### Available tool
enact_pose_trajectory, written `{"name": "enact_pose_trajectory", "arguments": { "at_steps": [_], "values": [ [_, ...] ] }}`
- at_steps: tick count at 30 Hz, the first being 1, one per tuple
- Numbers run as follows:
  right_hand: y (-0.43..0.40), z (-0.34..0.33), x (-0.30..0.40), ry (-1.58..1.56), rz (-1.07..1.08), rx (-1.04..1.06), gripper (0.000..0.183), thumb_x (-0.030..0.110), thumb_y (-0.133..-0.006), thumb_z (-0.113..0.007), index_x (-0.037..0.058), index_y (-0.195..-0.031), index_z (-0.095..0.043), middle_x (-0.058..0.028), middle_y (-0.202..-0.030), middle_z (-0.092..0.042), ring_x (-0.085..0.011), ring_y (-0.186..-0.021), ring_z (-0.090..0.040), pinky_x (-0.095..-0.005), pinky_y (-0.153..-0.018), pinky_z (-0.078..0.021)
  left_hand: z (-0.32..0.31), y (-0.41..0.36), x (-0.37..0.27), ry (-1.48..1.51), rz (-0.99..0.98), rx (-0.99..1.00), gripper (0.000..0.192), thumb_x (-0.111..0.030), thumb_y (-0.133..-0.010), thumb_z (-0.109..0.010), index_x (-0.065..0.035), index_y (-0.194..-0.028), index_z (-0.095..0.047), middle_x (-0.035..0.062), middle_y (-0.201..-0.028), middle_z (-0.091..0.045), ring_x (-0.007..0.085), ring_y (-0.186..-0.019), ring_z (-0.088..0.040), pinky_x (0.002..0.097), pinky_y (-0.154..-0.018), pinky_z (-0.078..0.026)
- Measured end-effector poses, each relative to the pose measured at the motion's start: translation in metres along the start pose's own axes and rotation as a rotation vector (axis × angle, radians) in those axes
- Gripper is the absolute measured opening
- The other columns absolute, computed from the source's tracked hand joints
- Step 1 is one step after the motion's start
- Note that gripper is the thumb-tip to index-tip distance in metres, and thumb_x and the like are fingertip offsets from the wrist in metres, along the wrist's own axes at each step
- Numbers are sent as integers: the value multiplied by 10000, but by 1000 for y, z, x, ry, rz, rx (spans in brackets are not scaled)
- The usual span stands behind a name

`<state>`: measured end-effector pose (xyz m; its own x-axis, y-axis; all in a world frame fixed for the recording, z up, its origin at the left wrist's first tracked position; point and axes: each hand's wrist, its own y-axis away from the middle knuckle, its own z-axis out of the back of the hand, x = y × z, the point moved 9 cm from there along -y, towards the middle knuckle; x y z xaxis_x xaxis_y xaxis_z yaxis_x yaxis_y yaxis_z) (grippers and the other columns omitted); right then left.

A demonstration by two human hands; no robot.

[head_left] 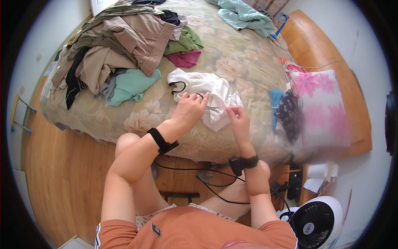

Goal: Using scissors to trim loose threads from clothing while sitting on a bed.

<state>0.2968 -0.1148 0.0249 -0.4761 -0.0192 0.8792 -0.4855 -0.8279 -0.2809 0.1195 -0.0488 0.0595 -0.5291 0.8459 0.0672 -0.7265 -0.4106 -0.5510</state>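
Observation:
A crumpled white garment (214, 84) with black trim lies near the front edge of the bed. My left hand (191, 107) is over it, fingers around a pair of scissors (213, 108). The scissors' blades stand slightly apart and point right, towards my other hand. Thumb and forefinger of my right hand (238, 119) are pinched together at the garment's right side. Whether cloth or a loose thread sits between those fingertips is too small to tell.
A heap of clothes (124, 40) covers the bed's left part. Pillow (320, 109) and wooden headboard (311, 37) are at right. Black cables (199, 169) cross my legs. A white fan (332, 214) stands at lower right. A light-green quilt (245, 17) lies far back.

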Motion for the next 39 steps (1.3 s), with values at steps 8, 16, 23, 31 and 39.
{"name": "enact_pose_trajectory", "arguments": {
  "at_steps": [8,16,23,31,39],
  "values": [
    [4,3,-4,-140,-105,46,157,206,-920,-698,55,-961,-690,8,-869,-688,-63,-746,-558,-232,-695,-431,-10,-8,-19,25,-35,-19,505,-69,-799,-594,14,-1296,-567,58,-977,-672,192,-884,-613,338,-825,-446],
    [5,5,1,-164,-85,62,150,188,-930,-686,42,-965,-684,-1,-875,-692,-66,-763,-576,-227,-704,-439,-11,-14,-25,25,-35,11,502,-80,-798,-593,22,-1290,-571,57,-958,-675,189,-879,-622,338,-807,-444],
    [8,7,3,-175,-80,93,138,173,-921,-694,41,-959,-686,4,-876,-691,-48,-755,-564,-214,-678,-436,-26,-7,-17,39,-4,111,476,-87,-818,-580,-34,-1291,-587,11,-817,-685,154,-727,-650,326,-741,-468],
    [135,-69,53,-69,-162,1603,192,128,-912,-657,14,-1065,-679,-69,-1028,-719,-132,-921,-650,-275,-812,-511,-1,47,92,275,324,253,244,-43,-784,-659,-83,-1014,-589,122,-841,-651,345,-813,-648,449,-711,-510],
    [96,-65,33,146,-234,1264,259,246,-947,-598,-6,-908,-642,-67,-804,-701,-146,-699,-642,-303,-634,-508,10,130,188,-95,353,442,162,-38,-816,-625,-49,-946,-530,154,-806,-644,354,-785,-665,438,-630,-529]
  ]
}}
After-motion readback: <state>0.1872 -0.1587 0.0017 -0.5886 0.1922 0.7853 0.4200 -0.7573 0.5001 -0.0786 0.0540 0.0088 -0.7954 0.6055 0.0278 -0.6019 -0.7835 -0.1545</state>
